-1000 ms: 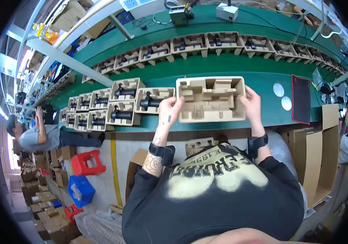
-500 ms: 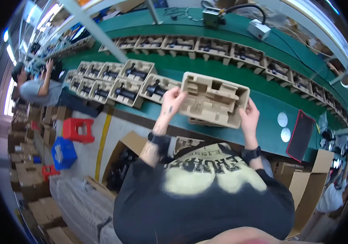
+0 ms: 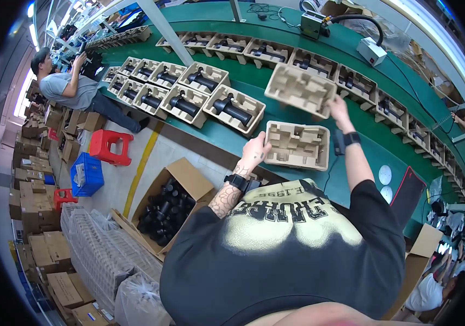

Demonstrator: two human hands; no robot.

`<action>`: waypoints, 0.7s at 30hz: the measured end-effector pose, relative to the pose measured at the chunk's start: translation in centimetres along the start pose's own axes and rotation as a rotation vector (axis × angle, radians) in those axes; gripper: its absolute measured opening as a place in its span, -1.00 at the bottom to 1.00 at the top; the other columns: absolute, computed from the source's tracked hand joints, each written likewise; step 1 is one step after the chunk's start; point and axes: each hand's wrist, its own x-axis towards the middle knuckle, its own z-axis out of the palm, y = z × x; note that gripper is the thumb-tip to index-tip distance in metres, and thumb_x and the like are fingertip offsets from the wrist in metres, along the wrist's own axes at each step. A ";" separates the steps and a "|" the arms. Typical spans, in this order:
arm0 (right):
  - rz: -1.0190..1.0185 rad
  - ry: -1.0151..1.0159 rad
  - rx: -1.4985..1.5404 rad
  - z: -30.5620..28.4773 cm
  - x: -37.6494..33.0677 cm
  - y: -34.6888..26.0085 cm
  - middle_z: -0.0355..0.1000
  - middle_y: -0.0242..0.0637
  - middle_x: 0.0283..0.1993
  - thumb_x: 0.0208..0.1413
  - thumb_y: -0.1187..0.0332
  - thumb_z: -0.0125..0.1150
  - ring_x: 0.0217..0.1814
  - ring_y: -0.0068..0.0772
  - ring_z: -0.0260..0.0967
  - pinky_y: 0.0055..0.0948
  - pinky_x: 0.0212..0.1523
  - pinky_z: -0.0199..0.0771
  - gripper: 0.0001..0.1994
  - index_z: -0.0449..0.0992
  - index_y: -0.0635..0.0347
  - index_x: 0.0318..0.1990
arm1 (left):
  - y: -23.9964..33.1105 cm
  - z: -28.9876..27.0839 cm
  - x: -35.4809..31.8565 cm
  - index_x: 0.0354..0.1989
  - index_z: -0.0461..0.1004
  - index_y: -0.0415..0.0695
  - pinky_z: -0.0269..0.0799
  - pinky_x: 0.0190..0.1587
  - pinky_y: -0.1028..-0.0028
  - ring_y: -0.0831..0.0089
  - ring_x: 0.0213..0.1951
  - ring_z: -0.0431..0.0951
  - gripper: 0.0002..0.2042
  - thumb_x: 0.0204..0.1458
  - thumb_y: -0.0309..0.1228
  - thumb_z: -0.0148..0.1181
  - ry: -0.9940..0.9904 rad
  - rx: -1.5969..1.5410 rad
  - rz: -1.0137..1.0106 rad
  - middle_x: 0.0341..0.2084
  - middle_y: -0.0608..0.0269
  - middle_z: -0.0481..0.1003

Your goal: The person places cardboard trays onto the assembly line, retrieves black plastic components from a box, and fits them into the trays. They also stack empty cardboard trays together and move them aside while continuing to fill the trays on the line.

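My right hand (image 3: 339,111) grips the right end of a tan moulded-pulp tray (image 3: 303,87), held above the green bench and slightly blurred. Its shaped hollows hold nothing. Nearer to me lies a second tan pulp tray (image 3: 297,158), also with bare hollows. My left hand (image 3: 255,151) is closed on this tray's left edge. Left of it stand two rows of similar trays, each with a black cylindrical part, such as the part (image 3: 232,111) in the closest tray.
A line of filled trays (image 3: 354,81) runs along the back of the green bench (image 3: 354,163). At right lie two white discs (image 3: 385,175) and a dark red-edged mat (image 3: 408,198). Below left, a carton (image 3: 170,209) holds black parts. A co-worker (image 3: 64,81) stands at far left.
The tray that both hands held has moved forward in my right hand alone. My left hand has let go of it and grasps the tray underneath. The view has shifted somewhat.
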 end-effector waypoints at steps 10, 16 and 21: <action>0.073 0.046 -0.378 8.6 7.7 4.0 0.43 0.05 -0.10 -0.03 0.32 0.06 0.01 0.06 0.35 -0.23 0.02 0.33 -0.67 0.41 0.24 -0.09 | -1.9 -1.3 -1.7 -0.30 0.31 -0.15 0.34 -0.26 0.11 -0.02 -0.29 0.45 -0.76 0.03 -0.23 0.07 0.079 -0.029 0.012 -0.40 0.02 0.43; -0.073 0.105 -0.210 10.1 9.3 7.2 0.44 -0.06 -0.13 -0.03 0.39 0.09 -0.15 -0.11 0.44 -0.27 -0.19 0.46 -0.62 0.33 0.22 0.00 | -3.2 -1.6 -0.8 -0.13 0.36 -0.10 0.45 -0.35 0.32 0.19 -0.37 0.51 -0.67 0.04 -0.15 0.10 0.498 -0.258 -0.048 -0.41 0.09 0.44; 0.079 -0.281 -0.064 16.6 7.3 2.1 0.44 -0.16 -0.22 -0.02 0.46 0.11 -0.40 -0.30 0.49 -0.41 -0.54 0.55 -0.52 0.19 0.20 0.11 | -10.0 -1.3 4.7 -0.23 0.28 -0.24 0.48 -0.36 0.35 0.21 -0.44 0.51 -0.68 0.07 -0.21 0.09 0.649 -0.544 -0.316 -0.50 0.06 0.41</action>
